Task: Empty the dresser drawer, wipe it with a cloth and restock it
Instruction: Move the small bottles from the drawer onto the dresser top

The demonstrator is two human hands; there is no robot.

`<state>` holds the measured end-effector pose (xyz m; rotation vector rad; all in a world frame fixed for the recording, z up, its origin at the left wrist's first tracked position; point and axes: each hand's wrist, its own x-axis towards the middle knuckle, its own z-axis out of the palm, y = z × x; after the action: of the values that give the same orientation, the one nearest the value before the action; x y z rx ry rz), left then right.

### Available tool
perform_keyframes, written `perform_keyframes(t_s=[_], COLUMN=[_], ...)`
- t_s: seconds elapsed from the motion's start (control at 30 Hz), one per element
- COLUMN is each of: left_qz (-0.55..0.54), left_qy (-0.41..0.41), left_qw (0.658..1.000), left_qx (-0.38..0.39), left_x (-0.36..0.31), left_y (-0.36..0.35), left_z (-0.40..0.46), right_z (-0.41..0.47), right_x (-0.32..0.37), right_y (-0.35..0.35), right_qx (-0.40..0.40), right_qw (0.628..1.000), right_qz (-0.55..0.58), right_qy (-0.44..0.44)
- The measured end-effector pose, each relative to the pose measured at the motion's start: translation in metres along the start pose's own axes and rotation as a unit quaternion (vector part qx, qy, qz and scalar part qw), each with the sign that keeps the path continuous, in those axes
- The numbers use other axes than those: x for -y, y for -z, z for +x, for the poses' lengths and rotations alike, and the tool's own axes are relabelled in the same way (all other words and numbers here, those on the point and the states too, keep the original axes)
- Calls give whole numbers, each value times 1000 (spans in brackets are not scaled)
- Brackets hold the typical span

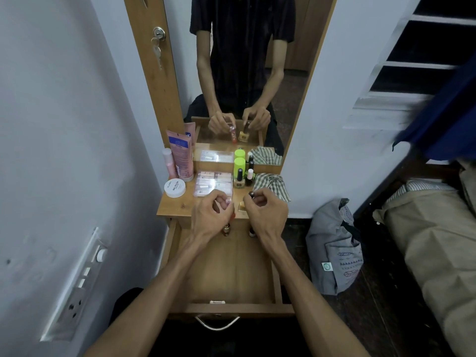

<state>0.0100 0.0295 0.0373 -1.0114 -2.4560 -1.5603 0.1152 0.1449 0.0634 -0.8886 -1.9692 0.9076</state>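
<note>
Here, over the pulled-out wooden dresser drawer (pixel 226 274), a person's left hand (pixel 210 215) pinches a small pink-capped cosmetic tube (pixel 228 201) between fingertips and thumb, while the right hand (pixel 265 210) grips a small square bottle of yellowish nail polish (pixel 242 205) by its dark cap (pixel 251 194). Both sit just above the front edge of the light wooden dresser top (pixel 175 206), close together. Below the left wrist a small gold-capped bottle (pixel 226 230) lies at the drawer's back wall, and below the right one another dark little bottle (pixel 252 232); the rest of the drawer floor looks bare. Beyond the two grips stand more nail polish bottles (pixel 239 180), a lime-green capped container (pixel 239 164) and a clear packet of sample sachets (pixel 212 182); a checked cloth (pixel 273 185) lies crumpled just past the right hand.

The polish bottle is probably glass: light but breakable, and smooth enough to slip. Held by the cap alone it may swing, so a hold around the body would likely be surer. The tube looks light and easy to carry anywhere along its length.
</note>
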Motion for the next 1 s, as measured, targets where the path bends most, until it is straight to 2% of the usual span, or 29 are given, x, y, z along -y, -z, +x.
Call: perform_keyframes(t_s=[0.13,0.37,0.6,1.0], left_qz=[4,39,53,54], left_qy=[27,-11,-23,-20], left_qw=[999,999,998,998], left_qx=[16,19,38,40], left_x=[-7,-7,5,14], left_y=[-7,-18,-28,-34], left_z=[26,56,75,80], right_z=[26,57,72,79], right_x=[1,-8,-17,-22], right_y=[-4,-16,-28,-34], right_qx=[3,20,78,83], right_qw=[1000,999,994,994], right_qz=[-11,-46,-71,-74], right_qy=[15,3,0,4])
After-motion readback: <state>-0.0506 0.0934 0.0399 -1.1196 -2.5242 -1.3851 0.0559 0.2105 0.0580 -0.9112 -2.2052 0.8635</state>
